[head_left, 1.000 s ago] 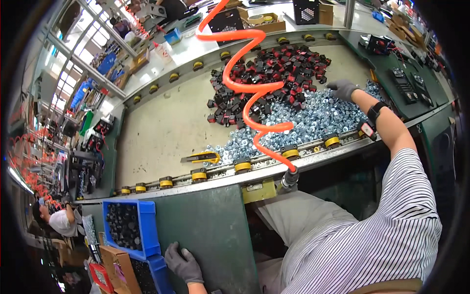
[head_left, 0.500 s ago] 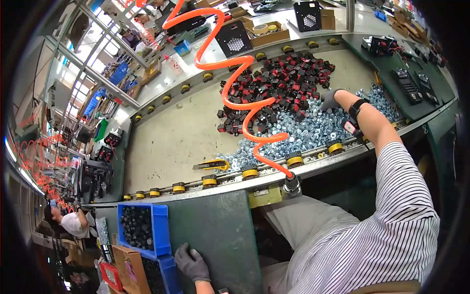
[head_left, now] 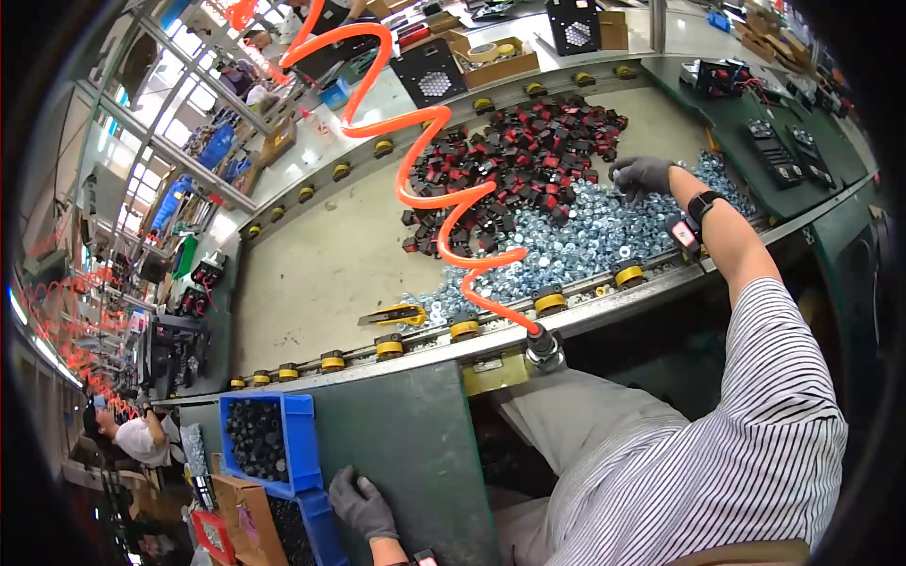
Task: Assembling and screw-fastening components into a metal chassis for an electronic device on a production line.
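My right hand (head_left: 644, 177), in a dark grey glove, is over the far right part of a heap of shiny silver metal fasteners (head_left: 576, 247). Its fingers are curled together, and whatever is between them is too small to make out. Against the fasteners lies a pile of small black-and-red blocks (head_left: 528, 151). My left hand (head_left: 361, 503), gloved as well, rests on the dark green board (head_left: 406, 424) with fingers stretched out and nothing in them. Just beyond it is a blue bin (head_left: 300, 443) of black round parts (head_left: 255, 436).
A coiled orange air hose (head_left: 458, 200) hangs across the middle, ending at a metal fitting (head_left: 545, 351). A yellow utility knife (head_left: 394, 315) lies near the roller rail (head_left: 389, 345). Black devices (head_left: 774, 156) sit at the right. Another person (head_left: 142, 436) is at far left.
My right hand has lifted off the fasteners, its fingers now more in sight. My left hand stays resting on the board. The whole view has shifted slightly.
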Available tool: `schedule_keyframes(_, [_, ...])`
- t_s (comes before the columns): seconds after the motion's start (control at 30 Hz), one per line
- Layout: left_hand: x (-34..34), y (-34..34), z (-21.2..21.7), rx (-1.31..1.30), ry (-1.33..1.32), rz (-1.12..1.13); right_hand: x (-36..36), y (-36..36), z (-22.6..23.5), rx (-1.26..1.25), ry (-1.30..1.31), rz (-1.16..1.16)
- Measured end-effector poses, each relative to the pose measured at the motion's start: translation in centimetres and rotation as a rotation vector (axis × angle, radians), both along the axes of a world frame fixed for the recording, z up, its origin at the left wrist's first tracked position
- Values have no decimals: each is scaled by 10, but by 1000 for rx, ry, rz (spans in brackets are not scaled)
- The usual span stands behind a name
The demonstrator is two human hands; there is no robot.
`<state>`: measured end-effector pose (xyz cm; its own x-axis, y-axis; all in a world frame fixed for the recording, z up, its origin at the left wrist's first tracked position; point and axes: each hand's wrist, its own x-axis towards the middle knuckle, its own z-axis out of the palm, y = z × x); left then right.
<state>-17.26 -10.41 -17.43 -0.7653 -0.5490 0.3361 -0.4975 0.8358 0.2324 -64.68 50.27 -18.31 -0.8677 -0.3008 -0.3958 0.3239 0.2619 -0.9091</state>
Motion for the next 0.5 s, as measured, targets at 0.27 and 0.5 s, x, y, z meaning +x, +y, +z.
schedule_keyframes(0.27, [-1, 2, -1, -12, 11, -21, 33, 50, -8, -811, -100, -158])
schedule_keyframes(0.5, [0, 3, 1, -25, -4, -7, 31, -2, 11, 700, 361, 92])
